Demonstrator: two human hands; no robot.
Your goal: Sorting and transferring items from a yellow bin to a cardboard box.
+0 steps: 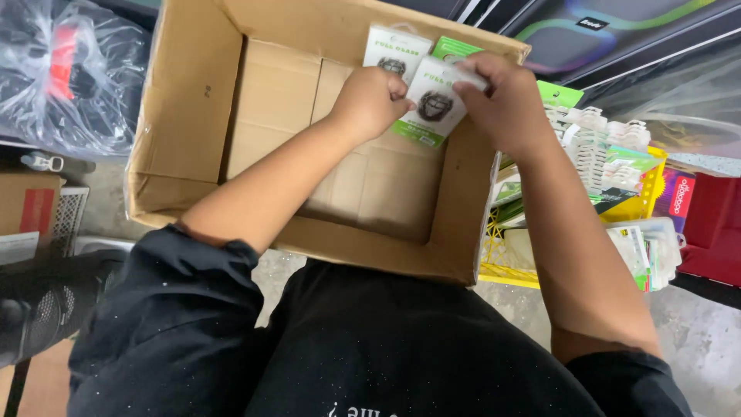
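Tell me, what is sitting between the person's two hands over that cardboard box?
In the head view, a small white and green packet lies between the left hand and right hand, pinched by both above the cardboard box.

Even, soft daylight; faint shadows inside cardboard box (pixel 193 116); glare on plastic bag (pixel 69 69); mild softness.

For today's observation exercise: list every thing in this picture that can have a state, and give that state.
Cardboard box: open, flaps up, mostly empty.
White-and-green packet: held by both hands over the box.
Left hand: closed on the packet.
Right hand: closed on the packet.
Yellow basket: full of packets.
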